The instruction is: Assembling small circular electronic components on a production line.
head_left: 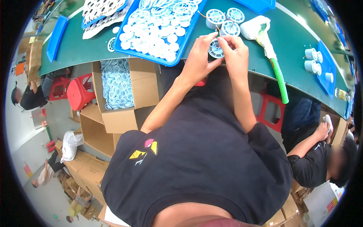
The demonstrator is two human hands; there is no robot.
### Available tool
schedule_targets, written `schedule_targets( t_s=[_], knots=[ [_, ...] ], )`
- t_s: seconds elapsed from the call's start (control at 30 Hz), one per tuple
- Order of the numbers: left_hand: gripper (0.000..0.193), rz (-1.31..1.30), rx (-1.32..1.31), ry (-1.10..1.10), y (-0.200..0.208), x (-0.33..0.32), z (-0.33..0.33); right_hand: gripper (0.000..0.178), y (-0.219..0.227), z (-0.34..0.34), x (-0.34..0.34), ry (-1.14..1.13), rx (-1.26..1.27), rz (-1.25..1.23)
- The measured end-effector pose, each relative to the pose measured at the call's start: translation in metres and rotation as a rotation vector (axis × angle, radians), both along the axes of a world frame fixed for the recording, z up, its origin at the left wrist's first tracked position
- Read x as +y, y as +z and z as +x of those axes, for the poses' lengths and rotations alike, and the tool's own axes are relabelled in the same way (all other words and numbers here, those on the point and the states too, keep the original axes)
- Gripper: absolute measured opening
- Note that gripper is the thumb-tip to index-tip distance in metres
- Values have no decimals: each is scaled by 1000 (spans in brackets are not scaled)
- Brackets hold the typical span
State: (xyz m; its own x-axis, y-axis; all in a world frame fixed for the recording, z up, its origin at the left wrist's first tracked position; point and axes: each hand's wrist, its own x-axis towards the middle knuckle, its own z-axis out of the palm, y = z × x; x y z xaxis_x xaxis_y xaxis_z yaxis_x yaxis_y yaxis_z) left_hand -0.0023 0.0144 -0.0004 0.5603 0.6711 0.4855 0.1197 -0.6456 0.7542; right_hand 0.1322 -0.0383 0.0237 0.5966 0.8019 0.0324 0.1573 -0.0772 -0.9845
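Note:
Between my hands, at the table's near edge, is a small white cylinder with a spoked round face [216, 50]. My left hand [199, 58] grips its side, fingers curled round it. My right hand [235, 55] is closed at its face, thumb and fingers pinched near the centre; thin wires show by the fingertips, and what exactly they pinch is hidden. Just beyond stand similar white cylinders [230, 28], at least one with a reddish wire. To the right lies a hammer-like tool with a white-wrapped head [254, 28] and a green handle [279, 81] sticking out past the edge.
A blue tray [172, 62] heaped with white discs and clear rings stands left on the green table [81, 49]. Below it, an open cardboard box [145, 83] holds clear rings. More white cylinders [311, 54] stand far right. A co-worker [314, 159] sits to my right.

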Motion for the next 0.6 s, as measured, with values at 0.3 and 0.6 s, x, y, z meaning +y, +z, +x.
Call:
schedule_targets(
  t_s=[0.3,0.6],
  knots=[
    [74,41,89,2,-3,-3,-9,21,14,5,1,-91,-240,-171],
    [56,-79,-73,-6,-15,13,10,22,16,-41,88,489,-1258,114]
  ],
)
